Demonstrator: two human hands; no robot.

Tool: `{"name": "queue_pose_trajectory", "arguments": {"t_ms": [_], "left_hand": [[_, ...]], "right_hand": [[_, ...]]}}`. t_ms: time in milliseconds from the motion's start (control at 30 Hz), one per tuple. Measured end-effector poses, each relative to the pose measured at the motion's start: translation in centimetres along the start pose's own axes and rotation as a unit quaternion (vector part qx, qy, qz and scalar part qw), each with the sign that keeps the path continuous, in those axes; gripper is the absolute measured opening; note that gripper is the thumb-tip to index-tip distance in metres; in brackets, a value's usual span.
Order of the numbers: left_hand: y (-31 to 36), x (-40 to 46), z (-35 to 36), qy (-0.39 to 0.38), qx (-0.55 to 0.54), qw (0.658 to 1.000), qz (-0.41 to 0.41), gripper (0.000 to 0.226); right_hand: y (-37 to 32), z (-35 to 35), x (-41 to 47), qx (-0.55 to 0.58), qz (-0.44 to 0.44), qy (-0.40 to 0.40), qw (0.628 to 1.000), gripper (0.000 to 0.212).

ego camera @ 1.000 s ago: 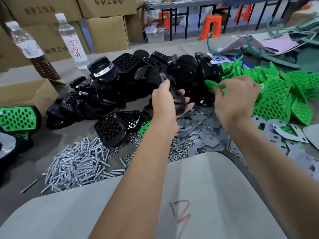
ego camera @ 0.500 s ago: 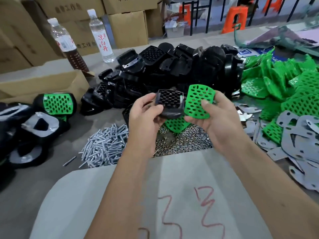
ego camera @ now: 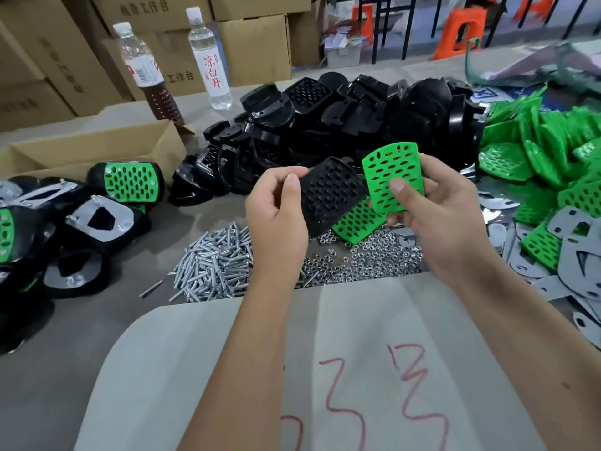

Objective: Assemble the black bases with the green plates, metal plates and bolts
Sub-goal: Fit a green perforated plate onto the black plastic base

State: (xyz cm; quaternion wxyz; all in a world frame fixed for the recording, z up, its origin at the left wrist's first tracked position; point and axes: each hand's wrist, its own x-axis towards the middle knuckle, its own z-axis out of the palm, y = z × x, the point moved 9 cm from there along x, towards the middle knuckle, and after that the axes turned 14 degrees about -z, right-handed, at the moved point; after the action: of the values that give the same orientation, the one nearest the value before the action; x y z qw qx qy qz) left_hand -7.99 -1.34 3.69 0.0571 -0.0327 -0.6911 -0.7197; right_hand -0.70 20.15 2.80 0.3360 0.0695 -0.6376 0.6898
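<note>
Between the two hands, the black base, gripped by the left hand's curled fingers, now tilts its perforated face toward the green plate pinched in the right hand; seating comes next.

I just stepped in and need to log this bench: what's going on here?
A person is putting parts together by hand. The left hand holds a black base, and the right hand pinches a green plate beside it, not yet seated. Bolts, nuts and metal plates lie on the table. Finished pieces sit at the left.
</note>
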Motion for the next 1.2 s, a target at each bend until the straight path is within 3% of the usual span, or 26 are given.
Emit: {"name": "queue_pose_trajectory", "arguments": {"t_ms": [200, 333, 467, 767, 1200], "left_hand": [[-0.2, -0.2, -0.2, 0.02, 0.05, 0.999, -0.002, 0.019], [-0.8, -0.2, 1.0, -0.066, -0.004, 0.996, -0.063, 0.018], [-0.1, -0.6, 1.6, -0.072, 0.032, 0.996, -0.042, 0.028], [0.0, -1.2, 2.2, -0.081, 0.062, 0.995, -0.021, 0.044], [-0.5, -1.1, 2.4, -0.082, 0.027, 0.996, -0.032, 0.042]], "right_hand": [[-0.2, 0.1, 0.0, -0.024, -0.003, 0.0, 1.0, 0.023], [-0.1, -0.2, -0.1, -0.028, 0.004, 0.014, 1.0, 0.017], [-0.7, 1.1, -0.1, -0.061, -0.026, -0.037, 0.997, 0.028], [-1.3, 3.9, -0.8, -0.174, -0.053, -0.136, 0.974, 0.031], [-1.0, 3.2, -1.0, -0.201, -0.002, -0.072, 0.977, 0.034]]}}
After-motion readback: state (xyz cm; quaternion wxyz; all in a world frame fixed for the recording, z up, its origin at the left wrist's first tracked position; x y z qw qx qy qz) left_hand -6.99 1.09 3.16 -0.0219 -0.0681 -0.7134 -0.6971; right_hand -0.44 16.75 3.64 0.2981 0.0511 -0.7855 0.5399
